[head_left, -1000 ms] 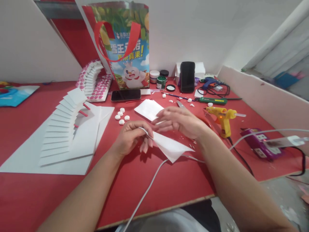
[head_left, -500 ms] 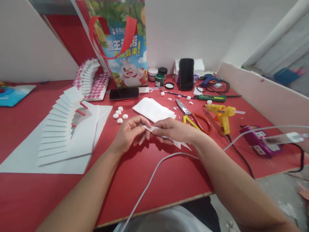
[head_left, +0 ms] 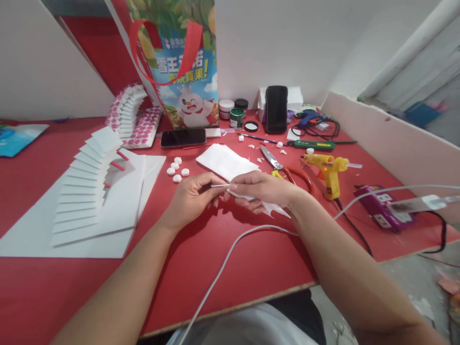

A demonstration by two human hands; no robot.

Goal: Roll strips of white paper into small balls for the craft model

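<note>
Snowman-print bag (head_left: 196,96), black phone lying flat (head_left: 183,138), purple box (head_left: 383,211)

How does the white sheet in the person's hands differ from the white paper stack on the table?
The white sheet is held between the left hand and the right hand, while the paper stack lies on the red table. The white sheet has a narrow, folded or rolled edge; the paper stack lies flat. The hands hide much of the white sheet, whereas most of the paper stack shows. Both are white.
</note>
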